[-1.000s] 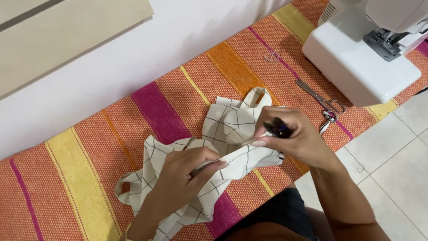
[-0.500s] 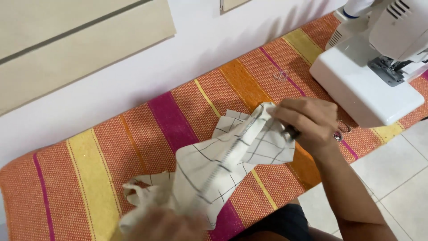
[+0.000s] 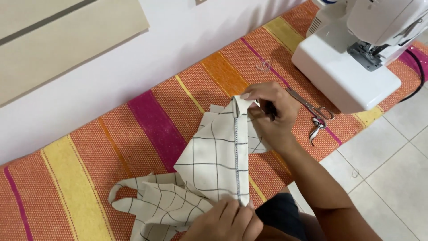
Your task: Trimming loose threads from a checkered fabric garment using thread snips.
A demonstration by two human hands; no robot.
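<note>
Checked cloth (image 3: pixel 214 156): thin woven fabric, cream, matt, printed with fine dark grid lines; a dark stitched seam runs along its folded edge. Soft, creases readily, with narrow straps of the same stuff at the near end.

Striped cover (image 3: pixel 147 120) under it: coarse weave, rough visible texture, matt, in orange, pink and yellow bands.

Sewing machine (image 3: pixel 352 58): smooth white plastic body, slight sheen; grey metal parts around the needle area.

Scissors (image 3: pixel 312 107): bare metal, dull shine.

Cable (image 3: pixel 419 71): black, smooth covering.

Floor tiles (image 3: pixel 392 169): pale, smooth, low gloss.

Wall (image 3: pixel 178 40): plain white, matt.
</note>
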